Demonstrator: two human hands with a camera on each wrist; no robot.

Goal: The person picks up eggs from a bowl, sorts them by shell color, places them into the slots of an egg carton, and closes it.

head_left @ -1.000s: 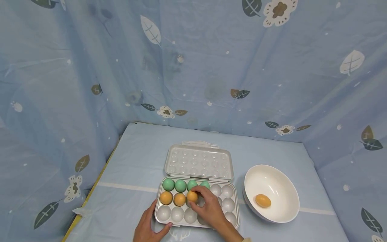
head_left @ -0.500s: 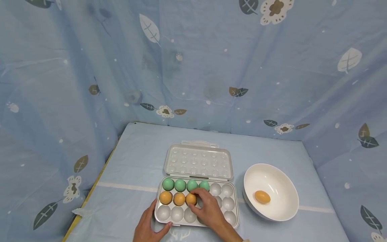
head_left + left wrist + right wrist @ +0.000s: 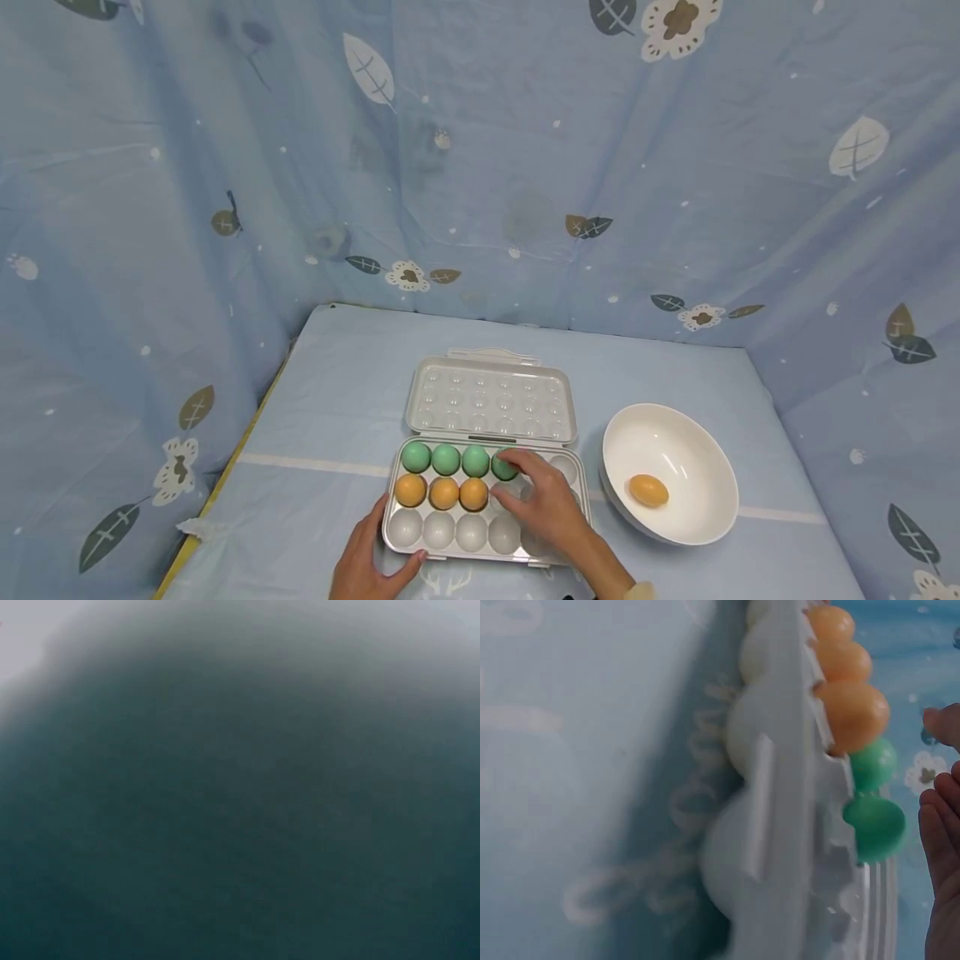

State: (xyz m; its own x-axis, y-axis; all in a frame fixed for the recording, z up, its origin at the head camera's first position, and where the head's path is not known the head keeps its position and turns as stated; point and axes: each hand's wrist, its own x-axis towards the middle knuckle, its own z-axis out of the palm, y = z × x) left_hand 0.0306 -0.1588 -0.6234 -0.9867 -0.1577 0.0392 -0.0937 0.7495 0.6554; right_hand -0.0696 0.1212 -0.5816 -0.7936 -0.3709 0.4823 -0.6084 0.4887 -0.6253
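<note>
A white plastic egg box (image 3: 438,550) lies on the table with its lid (image 3: 491,400) folded back. Green eggs (image 3: 446,459) fill part of its far row, and three orange eggs (image 3: 444,493) sit in the middle row. At the near left corner my left hand (image 3: 365,560) touches the box, fingers along the side and thumb at the front edge. My right hand (image 3: 551,507) hovers over the box with nothing in its fingers, beside the rightmost green egg, which it partly covers. The right wrist view shows this hand (image 3: 946,832) apart from the eggs. The left wrist view is dark and blurred.
To the right of the box stands a white bowl (image 3: 697,508) with one orange egg (image 3: 648,491) in it. A patterned blue curtain (image 3: 480,167) surrounds the table at the back and sides. The table's left edge (image 3: 247,442) shows yellow.
My right hand has set the third orange egg into the middle row, let it go and moved up and to the right. My left hand has stayed at the box corner.
</note>
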